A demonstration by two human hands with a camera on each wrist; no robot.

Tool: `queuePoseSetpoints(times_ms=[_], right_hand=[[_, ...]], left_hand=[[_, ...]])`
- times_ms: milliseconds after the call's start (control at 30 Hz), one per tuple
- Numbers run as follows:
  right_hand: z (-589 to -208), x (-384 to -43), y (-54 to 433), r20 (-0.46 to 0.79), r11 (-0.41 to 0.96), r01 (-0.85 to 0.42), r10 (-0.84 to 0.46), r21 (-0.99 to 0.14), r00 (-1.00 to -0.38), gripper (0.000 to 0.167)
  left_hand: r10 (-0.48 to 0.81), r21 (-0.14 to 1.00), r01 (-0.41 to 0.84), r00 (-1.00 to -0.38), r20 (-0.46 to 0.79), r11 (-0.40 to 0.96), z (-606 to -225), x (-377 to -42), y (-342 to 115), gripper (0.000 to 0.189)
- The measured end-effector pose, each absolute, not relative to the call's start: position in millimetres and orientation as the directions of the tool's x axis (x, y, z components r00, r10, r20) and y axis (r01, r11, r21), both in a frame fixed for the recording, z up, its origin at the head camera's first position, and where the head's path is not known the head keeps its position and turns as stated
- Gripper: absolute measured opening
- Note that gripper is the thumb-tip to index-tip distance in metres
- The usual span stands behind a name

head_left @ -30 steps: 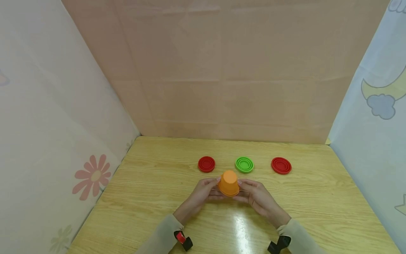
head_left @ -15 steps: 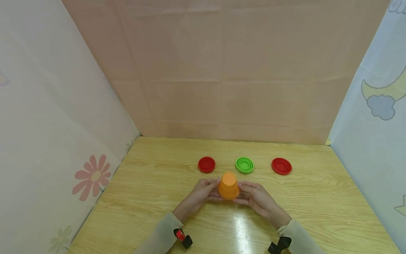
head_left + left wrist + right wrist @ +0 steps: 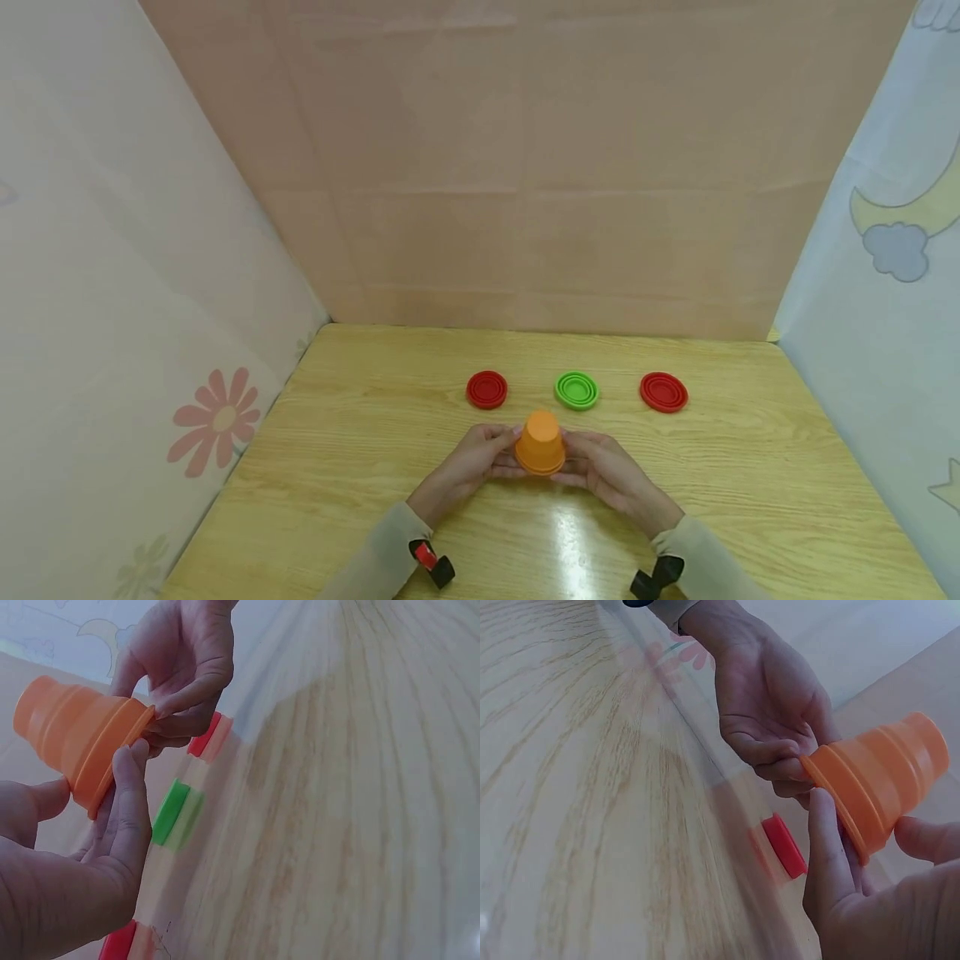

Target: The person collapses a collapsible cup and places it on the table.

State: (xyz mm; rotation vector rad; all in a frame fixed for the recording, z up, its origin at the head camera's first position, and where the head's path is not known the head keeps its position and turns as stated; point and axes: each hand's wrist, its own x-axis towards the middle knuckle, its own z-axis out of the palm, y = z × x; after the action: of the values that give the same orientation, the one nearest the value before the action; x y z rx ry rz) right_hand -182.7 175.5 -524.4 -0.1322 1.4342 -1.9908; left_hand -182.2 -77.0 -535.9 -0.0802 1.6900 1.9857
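Note:
An orange collapsible cup (image 3: pixel 542 442) is stretched out to full height, its wide rim down and its narrow base up. My left hand (image 3: pixel 474 458) grips its left side, thumb on the wall and fingers under the rim. On the opposite side my right hand (image 3: pixel 613 471) holds it the same way. Both wrist views show the ribbed wall of the cup (image 3: pixel 79 735), raised above the table, with fingertips at the rim (image 3: pixel 840 810). Beyond the hands lie a flat red collapsible cup (image 3: pixel 487 390), a green one (image 3: pixel 577 391) and another red one (image 3: pixel 663 392).
The wooden table (image 3: pixel 360 400) meets a tan backdrop (image 3: pixel 525 167) at its far edge. Patterned cloth walls (image 3: pixel 150 250) stand at left and right. A bright reflection shows on the table between the forearms.
Both hands have drawn the orange cup slightly nearer to the person. Its base has tipped a little, and it looks taller than a second ago. The flat cups stay put.

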Motion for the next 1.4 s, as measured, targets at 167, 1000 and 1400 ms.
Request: queuePoseSetpoints(times_ms=[167, 1000, 1400], right_hand=[[-523.0, -183.7, 174.5, -0.318, -0.158, 0.471, -0.550, -0.868, -0.772, 0.032], [-522.9, -184.1, 174.3, -0.332, -0.129, 0.478, -0.565, -0.869, -0.756, 0.023], [-525.8, -184.8, 173.1, -0.315, -0.121, 0.471, -0.597, -0.874, -0.738, 0.027]], left_hand=[[0.352, 0.900, -0.431, -0.855, -0.382, -0.071, -536.0, -182.9, -77.2, 0.045], [0.453, 0.892, -0.448, -0.808, -0.377, -0.056, -531.1, -182.3, -75.0, 0.042], [0.511, 0.879, -0.466, -0.781, -0.358, -0.097, -534.4, -180.2, -76.6, 0.051]])
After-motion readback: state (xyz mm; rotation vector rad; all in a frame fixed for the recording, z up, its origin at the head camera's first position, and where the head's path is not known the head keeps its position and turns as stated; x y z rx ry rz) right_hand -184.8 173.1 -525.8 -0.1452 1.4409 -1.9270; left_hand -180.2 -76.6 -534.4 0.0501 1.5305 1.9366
